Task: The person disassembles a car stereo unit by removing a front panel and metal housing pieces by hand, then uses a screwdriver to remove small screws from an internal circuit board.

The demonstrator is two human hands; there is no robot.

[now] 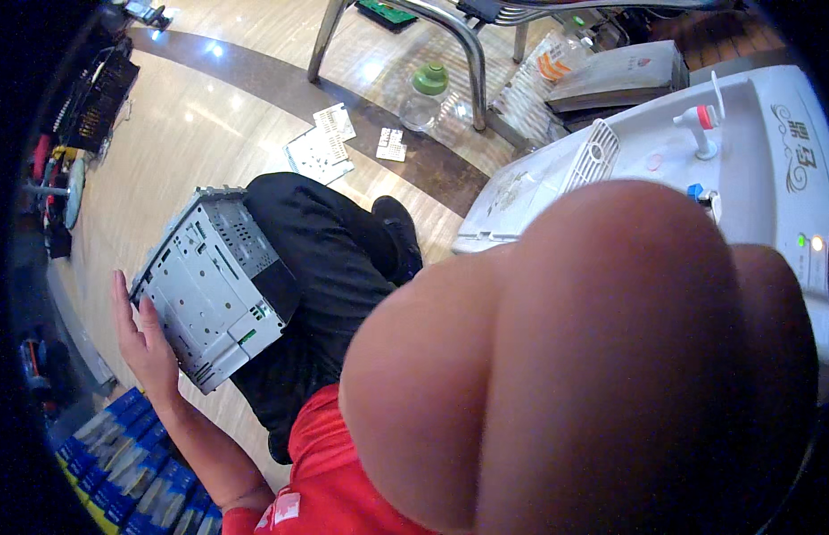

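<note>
A silvery metal electronics box (214,290), which looks like a car stereo chassis, rests tilted against my black-trousered legs (316,232). Slots, small holes and bits of green circuit board show on its faces. My left hand (147,343) is at the box's left edge, fingers stretched out and thumb apart, lying along it rather than wrapped round it. Very close to the camera, my right hand (593,357) fills the lower right as large, blurred finger shapes. Its fingertips, and anything in them, cannot be made out.
White perforated plates (321,147) and a smaller piece (391,144) lie on the floor. Beyond are a green-capped clear jar (429,80) and a metal-legged chair (477,67). A white water dispenser (753,116) lies at right. Blue packages (133,459) and tools (53,192) line the left.
</note>
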